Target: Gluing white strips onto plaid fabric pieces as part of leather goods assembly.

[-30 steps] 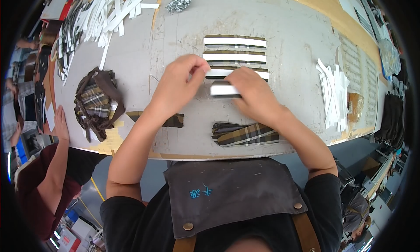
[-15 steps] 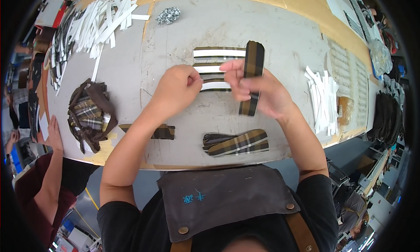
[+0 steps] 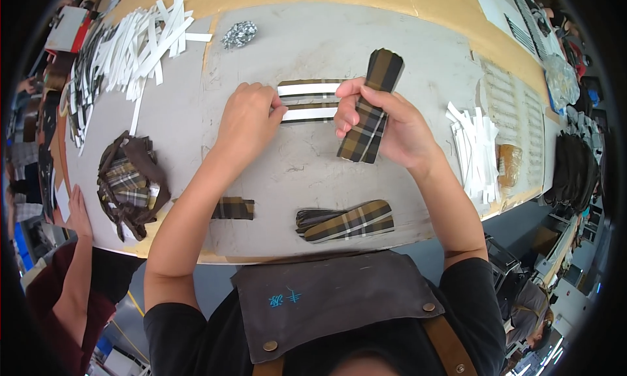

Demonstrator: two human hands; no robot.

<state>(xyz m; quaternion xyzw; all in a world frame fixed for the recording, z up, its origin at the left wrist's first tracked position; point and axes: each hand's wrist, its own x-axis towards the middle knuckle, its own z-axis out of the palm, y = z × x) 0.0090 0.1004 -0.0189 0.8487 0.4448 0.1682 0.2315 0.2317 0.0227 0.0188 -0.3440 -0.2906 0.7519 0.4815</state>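
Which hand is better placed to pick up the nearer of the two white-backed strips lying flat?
Probably the left hand: its fingertips are at the left end of the nearer strip, while the right hand holds plaid fabric.

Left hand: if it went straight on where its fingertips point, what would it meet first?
Most likely the nearer white-banded plaid strip: the left hand is right at its left end, though whether they touch is unclear.

Black sleeves [image 3: 175,337], dark grey apron [image 3: 346,304]
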